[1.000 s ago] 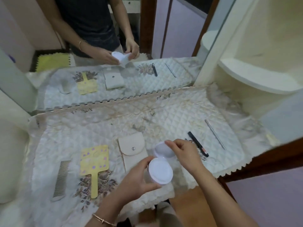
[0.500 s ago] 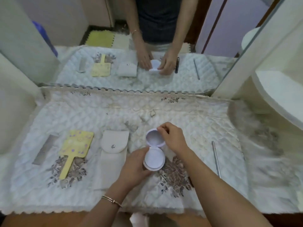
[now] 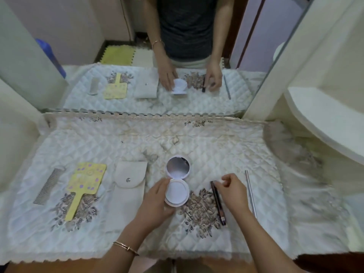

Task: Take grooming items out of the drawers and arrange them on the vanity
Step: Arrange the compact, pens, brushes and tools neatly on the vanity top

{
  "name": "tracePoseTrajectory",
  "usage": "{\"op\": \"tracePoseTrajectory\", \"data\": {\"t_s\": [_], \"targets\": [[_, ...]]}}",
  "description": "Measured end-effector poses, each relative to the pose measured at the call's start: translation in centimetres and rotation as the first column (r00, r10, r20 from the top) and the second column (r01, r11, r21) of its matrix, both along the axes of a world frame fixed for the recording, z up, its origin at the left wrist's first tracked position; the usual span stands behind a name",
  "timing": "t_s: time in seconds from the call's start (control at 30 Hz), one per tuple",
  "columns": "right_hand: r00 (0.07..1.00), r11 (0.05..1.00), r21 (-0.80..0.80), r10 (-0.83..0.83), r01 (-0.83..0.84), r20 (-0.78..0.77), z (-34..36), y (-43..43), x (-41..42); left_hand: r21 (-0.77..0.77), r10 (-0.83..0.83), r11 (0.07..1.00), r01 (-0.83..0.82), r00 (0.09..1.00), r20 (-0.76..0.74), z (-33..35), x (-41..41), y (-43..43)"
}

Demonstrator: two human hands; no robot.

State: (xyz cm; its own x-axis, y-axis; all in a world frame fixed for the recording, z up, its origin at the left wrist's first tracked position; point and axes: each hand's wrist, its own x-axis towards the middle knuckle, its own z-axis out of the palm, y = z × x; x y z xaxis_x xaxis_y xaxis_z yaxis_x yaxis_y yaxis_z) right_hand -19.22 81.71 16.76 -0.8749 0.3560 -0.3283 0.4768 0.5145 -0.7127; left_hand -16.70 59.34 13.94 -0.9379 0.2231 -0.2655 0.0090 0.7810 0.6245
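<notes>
A round white compact mirror (image 3: 177, 181) lies open on the quilted vanity cloth (image 3: 206, 146), lid tipped back toward the wall mirror. My left hand (image 3: 155, 201) holds its lower half by the left rim. My right hand (image 3: 232, 189) has curled fingers at the top end of a dark pencil (image 3: 218, 202) lying just right of the compact. Left of the compact sit a beige snap pouch (image 3: 128, 182), a yellow hand mirror (image 3: 84, 184) and a metal comb (image 3: 47, 186). A thin metal stick (image 3: 250, 193) lies at the right.
The large wall mirror (image 3: 157, 56) behind the vanity reflects me and the items. A cream curved shelf unit (image 3: 323, 125) rises at the right. The cloth's scalloped front edge (image 3: 78, 260) hangs over the brown vanity front.
The compact went from held above the cloth to lying open on it. My right hand left the lid and moved right to the dark pencil. The view tilted to look straight down.
</notes>
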Motion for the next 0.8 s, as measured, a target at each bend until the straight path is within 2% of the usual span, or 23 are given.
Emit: {"op": "tracePoseTrajectory", "data": {"t_s": [0.1,0.2,0.3,0.4,0.57,0.67,0.7,0.77,0.8], "targets": [[0.991,0.989,0.106,0.094,-0.104,0.092,-1.0,-0.4,2.0,0.038,0.052,0.998,-0.048,0.995,-0.087,0.3,0.8,-0.1],[0.981,0.961,0.203,0.171,-0.186,0.089,-0.7,-1.2,2.5,0.130,0.183,0.978,-0.164,0.971,-0.153,1.5,1.2,0.3],[0.975,0.974,0.057,0.220,-0.218,-0.031,0.7,-2.3,2.5,0.306,0.268,0.921,-0.240,0.962,-0.054,3.9,1.2,1.3],[0.951,0.943,-0.140,0.287,-0.302,-0.120,2.6,-4.1,3.0,0.450,0.256,0.847,-0.284,0.959,0.123,5.9,1.0,2.8],[0.940,0.923,-0.194,0.311,-0.333,-0.137,3.6,-5.7,4.8,0.647,0.290,0.640,-0.414,0.910,0.295,6.6,0.7,3.8],[0.950,0.947,-0.132,0.274,-0.294,-0.151,3.9,-5.8,5.3,0.644,0.316,0.623,-0.444,0.896,0.312,6.2,0.5,4.2],[0.945,0.950,-0.076,0.291,-0.304,-0.146,3.9,-5.7,5.5,0.642,0.345,0.590,-0.489,0.872,0.347,6.2,0.3,4.3],[0.945,0.954,0.014,0.300,-0.301,-0.130,3.8,-5.4,6.3,0.663,0.433,0.410,-0.627,0.773,0.464,6.6,-1.2,3.9],[0.959,0.967,0.006,0.254,-0.256,-0.125,3.5,-5.0,6.9,0.676,0.481,0.340,-0.654,0.738,0.473,6.9,-2.3,3.1]]}}
